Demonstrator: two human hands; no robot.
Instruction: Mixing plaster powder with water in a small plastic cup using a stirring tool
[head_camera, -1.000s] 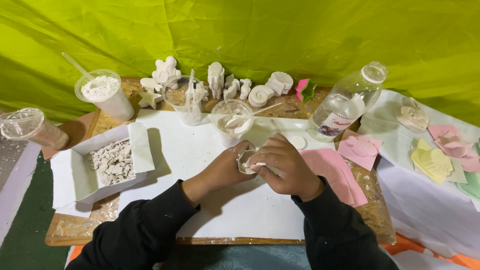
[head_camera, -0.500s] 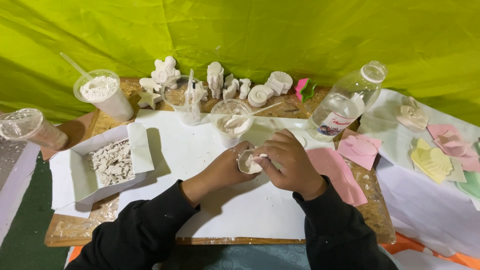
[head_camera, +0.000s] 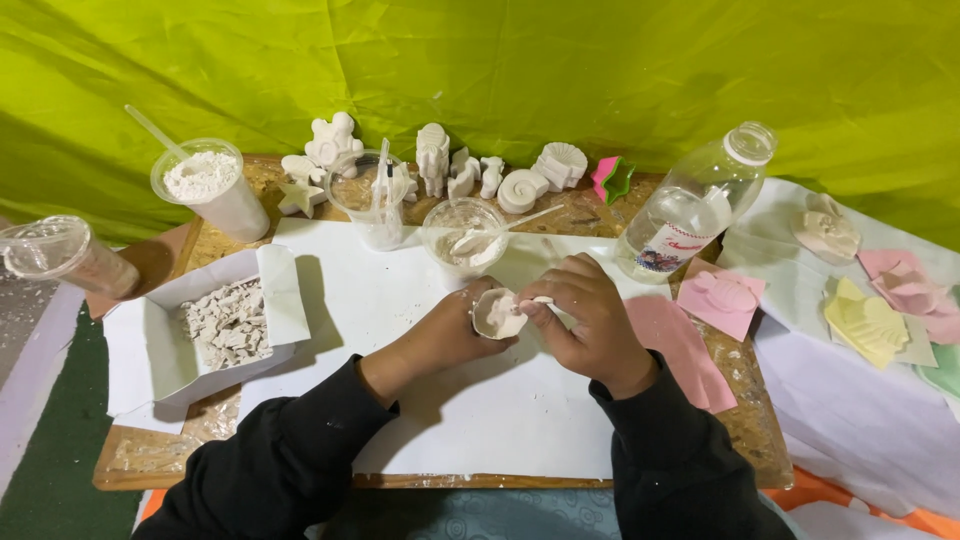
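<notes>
White plaster fills a small mould (head_camera: 497, 313) held above the white paper sheet (head_camera: 470, 420) in the middle of the board. The left hand (head_camera: 450, 335) cups it from below, fingers curled shut around it. The right hand (head_camera: 590, 315) arches over from the right, fingertips pinched together on a small white stick (head_camera: 541, 300) at the mould's rim. Just beyond stands a clear cup (head_camera: 465, 240) of plaster mix; right of it, a clear bottle (head_camera: 695, 205).
</notes>
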